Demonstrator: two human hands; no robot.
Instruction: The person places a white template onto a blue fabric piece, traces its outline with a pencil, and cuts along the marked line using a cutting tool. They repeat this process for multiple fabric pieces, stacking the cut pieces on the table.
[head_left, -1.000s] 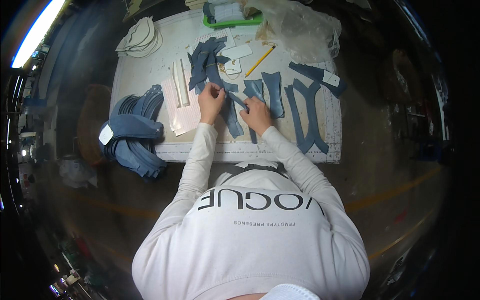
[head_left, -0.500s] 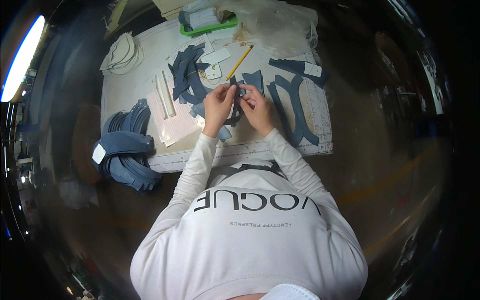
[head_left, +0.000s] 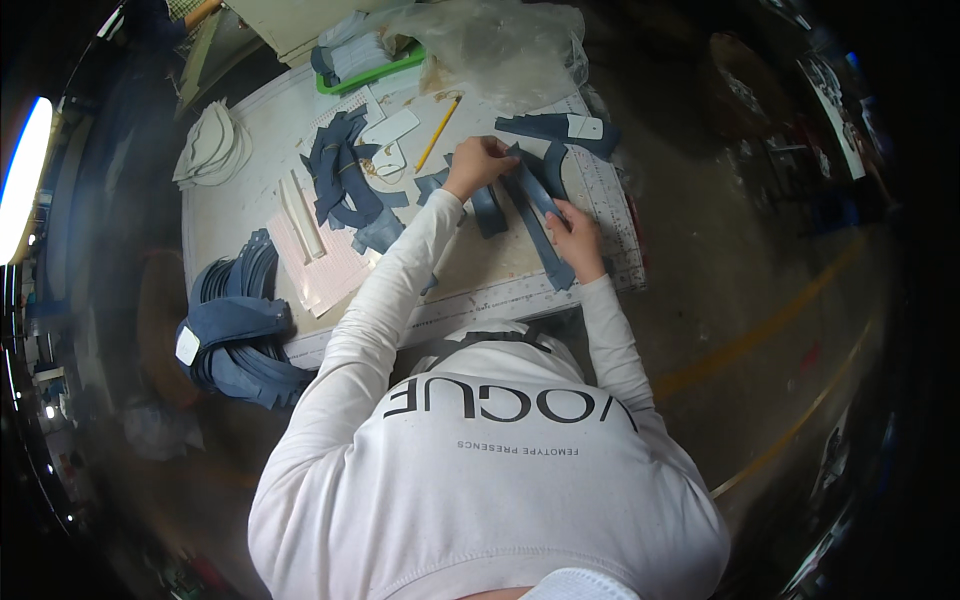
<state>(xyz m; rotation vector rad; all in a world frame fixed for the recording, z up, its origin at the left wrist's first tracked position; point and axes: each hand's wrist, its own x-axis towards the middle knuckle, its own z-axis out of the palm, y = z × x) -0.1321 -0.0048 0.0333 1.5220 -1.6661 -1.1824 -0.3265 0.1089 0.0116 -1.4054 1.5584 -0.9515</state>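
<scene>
A long blue fabric-like strip point(head_left: 537, 192) lies slantwise at the right part of the table. My left hand point(head_left: 480, 166) pinches at its far end, with fingers bent and pressed together. Lower down, my right hand point(head_left: 577, 240) grips the strip's right edge between thumb and fingers. Another narrow blue piece point(head_left: 549, 256) runs under and beside it toward the front edge. A short blue piece point(head_left: 488, 212) rests below my left wrist, and a curved blue piece point(head_left: 555, 170) lies just to the right of the strip.
A tied blue bundle point(head_left: 340, 165), a yellow pencil point(head_left: 438, 133) and white cards point(head_left: 392, 127) are left of my hands. Blue stacked pieces point(head_left: 245, 325) overhang the left edge. White cut pieces point(head_left: 215, 145), a green tray point(head_left: 385, 77) and a plastic bag point(head_left: 505, 50) stand farther back.
My hands have parted and moved right, from a small dark piece held between both to the long strip. The view has shifted slightly.
</scene>
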